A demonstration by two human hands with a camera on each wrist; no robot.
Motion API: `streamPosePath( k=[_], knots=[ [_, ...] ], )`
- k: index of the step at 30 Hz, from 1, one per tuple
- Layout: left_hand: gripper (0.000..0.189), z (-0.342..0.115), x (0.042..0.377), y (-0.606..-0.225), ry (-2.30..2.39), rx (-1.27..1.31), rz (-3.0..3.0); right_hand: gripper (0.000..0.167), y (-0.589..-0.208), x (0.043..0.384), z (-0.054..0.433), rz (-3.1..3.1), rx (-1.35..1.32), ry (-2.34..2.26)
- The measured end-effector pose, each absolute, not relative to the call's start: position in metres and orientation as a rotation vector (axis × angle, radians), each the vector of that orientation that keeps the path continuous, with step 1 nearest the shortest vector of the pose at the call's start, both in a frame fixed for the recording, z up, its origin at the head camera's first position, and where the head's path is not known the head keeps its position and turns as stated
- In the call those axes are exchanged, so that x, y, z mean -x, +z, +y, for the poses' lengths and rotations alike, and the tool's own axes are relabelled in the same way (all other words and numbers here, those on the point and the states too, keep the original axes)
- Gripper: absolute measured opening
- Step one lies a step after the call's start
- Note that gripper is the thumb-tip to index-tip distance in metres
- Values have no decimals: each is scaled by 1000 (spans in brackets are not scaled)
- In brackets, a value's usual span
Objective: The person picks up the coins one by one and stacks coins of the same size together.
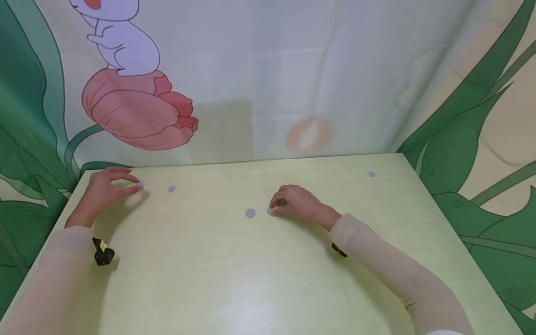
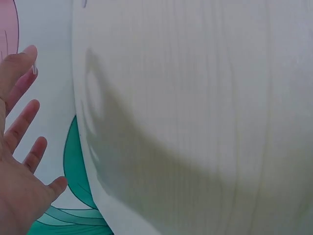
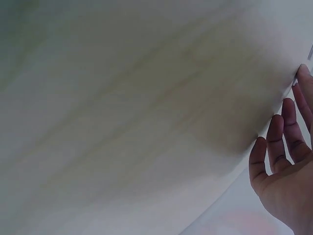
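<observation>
At the table's far left, my left hand [image 1: 110,187] pinches a small pale purple disc [image 1: 141,184] between thumb and index finger, held above the tabletop. The left wrist view shows that disc [image 2: 34,67] edge-on at the fingertips, the other fingers spread. Near the middle, my right hand [image 1: 299,202] pinches another disc [image 1: 270,211] at the table surface; its fingers partly cover it. Just left of it lies a similar disc [image 1: 250,212]. In the right wrist view, the right hand [image 3: 288,171] has its fingertips down by the tabletop.
One loose disc [image 1: 171,189] lies right of the left hand, and another disc [image 1: 371,174] near the back right corner. The pale wooden table [image 1: 217,270] meets a printed curtain [image 1: 234,83] at its back edge. Black wrist-worn devices [image 1: 103,252] hang at both cuffs.
</observation>
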State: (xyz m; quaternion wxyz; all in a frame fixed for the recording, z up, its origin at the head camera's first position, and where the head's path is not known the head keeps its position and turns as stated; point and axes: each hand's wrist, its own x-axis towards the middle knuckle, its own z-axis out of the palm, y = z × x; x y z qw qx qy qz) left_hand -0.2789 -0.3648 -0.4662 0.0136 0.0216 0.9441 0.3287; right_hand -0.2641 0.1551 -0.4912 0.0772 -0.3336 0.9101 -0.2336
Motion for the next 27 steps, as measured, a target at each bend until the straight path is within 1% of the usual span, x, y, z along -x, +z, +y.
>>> streamPosePath(
  k=[4, 11, 22, 27],
  knots=[
    [51, -357, 278, -459, 1019, -150, 2977, 15, -494, 264, 156, 2714, 969, -750],
    [53, -340, 276, -448, 1029, -187, 2970, 14, -496, 264, 159, 2695, 932, -792],
    [49, -327, 271, -445, 1048, -216, 2970, 14, -497, 265, 159, 2683, 963, -799],
    [43, -321, 268, -443, 1056, -287, 2991, 13, -498, 266, 158, 2688, 975, -805]
  ],
)
